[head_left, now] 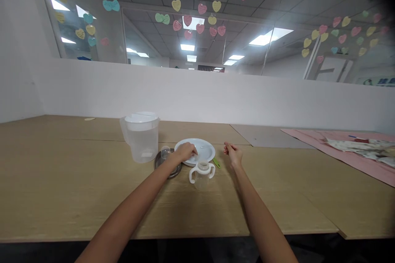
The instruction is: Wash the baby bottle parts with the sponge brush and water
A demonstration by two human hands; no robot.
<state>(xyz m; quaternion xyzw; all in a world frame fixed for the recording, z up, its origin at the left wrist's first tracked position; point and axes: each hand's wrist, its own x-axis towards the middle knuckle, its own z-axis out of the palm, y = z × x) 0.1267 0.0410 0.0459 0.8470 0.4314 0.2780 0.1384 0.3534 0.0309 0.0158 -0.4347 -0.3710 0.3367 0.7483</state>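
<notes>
My left hand (186, 151) reaches over the white plate (207, 154), fingers bent down and pressed together; what they hold, if anything, is hidden. Beside the plate my right hand (233, 154) is raised with curled fingers, and I cannot make out anything in them. In front of the plate stands a clear baby bottle (202, 177) with two white handles and an uncapped top. A slim, pale utensil (206, 146) lies on the plate. Partly behind my left forearm is a dark round metal tray (158, 163) bearing a small clear cup (166, 152).
A translucent pitcher (142, 141) with a white lid stands left of the tray. By the plate's right edge lies a green-handled item (217, 163). A pink cloth (304, 141) with assorted things covers the far right of the wooden table (77, 189). Behind is a white wall (197, 96).
</notes>
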